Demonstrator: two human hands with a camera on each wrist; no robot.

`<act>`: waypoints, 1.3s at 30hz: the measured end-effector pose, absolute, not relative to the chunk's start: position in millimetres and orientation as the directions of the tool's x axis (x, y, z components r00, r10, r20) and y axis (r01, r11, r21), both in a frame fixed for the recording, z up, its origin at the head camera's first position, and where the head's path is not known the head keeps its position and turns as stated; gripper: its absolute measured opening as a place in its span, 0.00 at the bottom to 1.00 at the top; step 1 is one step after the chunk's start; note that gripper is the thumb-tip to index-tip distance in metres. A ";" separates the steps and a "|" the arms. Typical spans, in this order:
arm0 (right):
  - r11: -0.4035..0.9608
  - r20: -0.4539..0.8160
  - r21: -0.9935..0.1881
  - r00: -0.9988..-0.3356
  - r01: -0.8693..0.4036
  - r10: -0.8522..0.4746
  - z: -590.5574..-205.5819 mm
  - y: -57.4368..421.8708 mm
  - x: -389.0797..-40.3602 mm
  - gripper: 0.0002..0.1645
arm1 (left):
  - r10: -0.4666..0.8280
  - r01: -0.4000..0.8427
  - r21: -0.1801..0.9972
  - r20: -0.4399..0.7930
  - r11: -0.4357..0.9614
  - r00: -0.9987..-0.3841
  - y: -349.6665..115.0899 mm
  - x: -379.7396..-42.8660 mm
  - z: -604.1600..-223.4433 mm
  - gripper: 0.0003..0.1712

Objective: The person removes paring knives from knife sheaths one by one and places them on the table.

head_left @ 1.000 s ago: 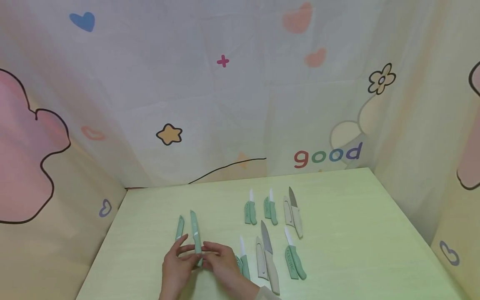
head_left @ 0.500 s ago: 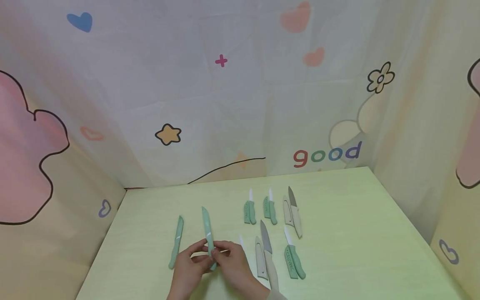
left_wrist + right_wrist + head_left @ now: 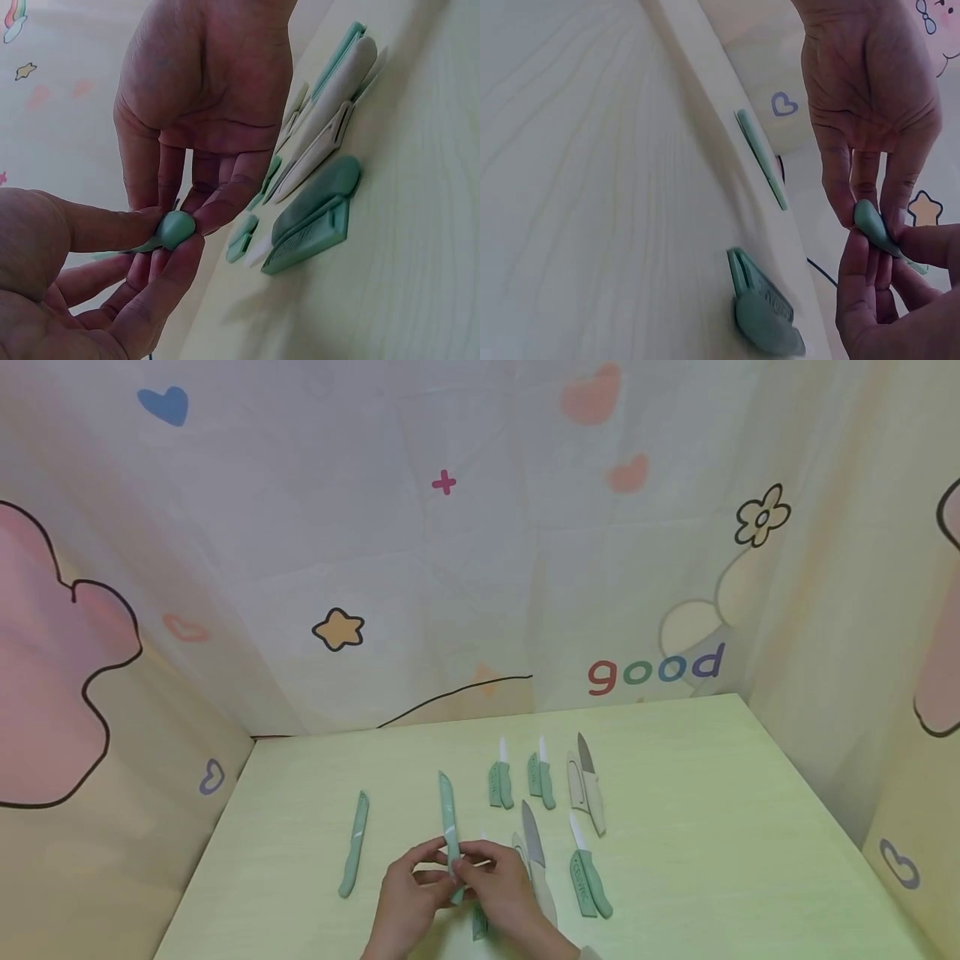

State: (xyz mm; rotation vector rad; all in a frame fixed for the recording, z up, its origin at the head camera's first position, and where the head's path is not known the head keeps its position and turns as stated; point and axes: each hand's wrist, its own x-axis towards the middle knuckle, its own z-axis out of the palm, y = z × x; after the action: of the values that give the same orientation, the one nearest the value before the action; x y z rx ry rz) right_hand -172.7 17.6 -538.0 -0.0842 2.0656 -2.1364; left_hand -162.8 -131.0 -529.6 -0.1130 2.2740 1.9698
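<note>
A green knife with its matching sheath on the blade (image 3: 447,802) is held above the table, tip pointing away. My left hand (image 3: 411,893) pinches its handle from the left, between thumb and fingers. From the right, my right hand (image 3: 498,885) pinches the same handle with thumb and fingertips. The rounded green handle end (image 3: 178,229) shows between both hands' fingertips in the left wrist view. Another sheathed green knife (image 3: 354,847) lies on the table to the left. A green sheath (image 3: 480,924) shows below the right hand, which partly covers it.
To the right lie bare knives beside their sheaths. A large beige knife (image 3: 534,843) is partly behind the right hand, with a green paring knife (image 3: 592,881) beyond it. Farther back lie two green paring knives (image 3: 506,785) and a beige knife (image 3: 592,793). Printed curtains enclose the table (image 3: 697,827).
Both hands have carried the sheathed green knife to the right, away from the one lying at left, which is now fully visible. The right hand now overlaps the large beige knife.
</note>
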 end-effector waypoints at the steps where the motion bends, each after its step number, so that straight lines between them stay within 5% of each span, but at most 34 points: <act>1: -0.019 -0.084 -0.996 -0.984 0.088 -0.159 -538.1 20.7 -172.6 0.13 | 0.035 -0.142 0.979 -0.148 0.143 -0.988 -128.5 -163.1 -530.4 0.33; 15: -0.013 -0.128 -0.991 -0.980 0.131 -0.150 -517.0 62.1 -161.8 0.15 | 0.108 -0.086 0.978 -0.108 0.191 -0.988 -91.4 -167.7 -535.4 0.29; 22: -0.043 -0.157 -0.986 -0.981 0.163 -0.116 -547.5 78.0 -168.2 0.17 | 0.149 -0.066 0.979 -0.095 0.193 -0.984 -76.2 -169.1 -537.1 0.29; 39: 0.044 -0.174 -0.984 -0.985 0.173 -0.017 -544.3 99.5 -162.4 0.18 | 0.179 -0.067 0.985 -0.096 0.157 -0.979 -51.3 -169.9 -544.8 0.29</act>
State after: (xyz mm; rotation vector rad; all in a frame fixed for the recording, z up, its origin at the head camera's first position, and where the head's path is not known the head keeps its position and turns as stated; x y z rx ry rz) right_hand -162.4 99.5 -544.3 0.1634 2.1646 -2.0753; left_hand -169.9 -51.3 -544.8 0.1092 2.2377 1.9212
